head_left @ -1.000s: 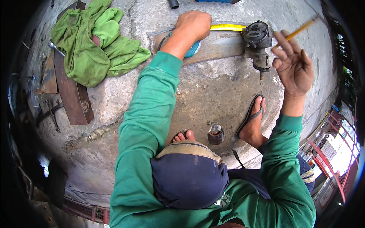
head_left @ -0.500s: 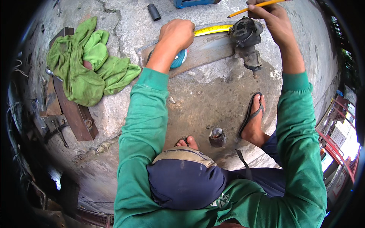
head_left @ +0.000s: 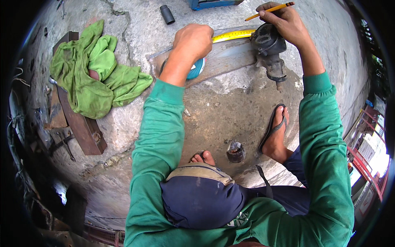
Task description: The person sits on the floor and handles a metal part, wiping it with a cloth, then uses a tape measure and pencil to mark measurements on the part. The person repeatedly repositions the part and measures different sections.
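Measuring seems underway: left hand (head_left: 193, 40), curled, grips a tape measure (head_left: 232, 35); right hand (head_left: 286, 24) pinches a pencil (head_left: 270, 11); marking would call for steadiness.

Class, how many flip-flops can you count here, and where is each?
2. One flip-flop is on the right foot, right of the small dark container; the other flip-flop is on the left foot, mostly hidden.
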Demonstrator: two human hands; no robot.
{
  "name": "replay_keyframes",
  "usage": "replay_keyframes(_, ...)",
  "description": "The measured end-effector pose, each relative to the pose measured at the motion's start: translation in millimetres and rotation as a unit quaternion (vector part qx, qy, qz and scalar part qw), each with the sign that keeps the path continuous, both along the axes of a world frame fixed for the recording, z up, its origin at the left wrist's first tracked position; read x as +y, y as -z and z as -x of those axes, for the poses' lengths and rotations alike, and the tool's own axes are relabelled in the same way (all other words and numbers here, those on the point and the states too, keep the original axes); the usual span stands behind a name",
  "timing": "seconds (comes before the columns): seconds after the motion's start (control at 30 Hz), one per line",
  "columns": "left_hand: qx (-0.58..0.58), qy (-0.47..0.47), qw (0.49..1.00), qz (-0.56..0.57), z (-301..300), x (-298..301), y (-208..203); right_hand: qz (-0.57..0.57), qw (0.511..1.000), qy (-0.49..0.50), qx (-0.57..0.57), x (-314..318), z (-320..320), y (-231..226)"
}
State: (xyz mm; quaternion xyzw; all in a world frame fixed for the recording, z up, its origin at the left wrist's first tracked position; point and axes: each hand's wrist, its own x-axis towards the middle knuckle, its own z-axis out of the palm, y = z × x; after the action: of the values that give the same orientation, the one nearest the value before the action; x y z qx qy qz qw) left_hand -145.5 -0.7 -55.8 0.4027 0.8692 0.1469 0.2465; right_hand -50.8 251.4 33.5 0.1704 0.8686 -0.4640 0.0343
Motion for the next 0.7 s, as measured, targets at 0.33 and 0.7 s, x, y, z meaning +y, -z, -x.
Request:
replay_keyframes(0.33,-0.005,0.01,0.999,-0.029,0.3,-2.1,-0.7,-0.12,0.992,-0.023,-0.015,12.3,-13.3,17.3)
replay_keyframes(0.7,-0.007,0.013,1.0,-0.026,2.0,-3.4,6.1,-0.075,0.997,-0.009,-0.011,20.8,-14.1,26.5)
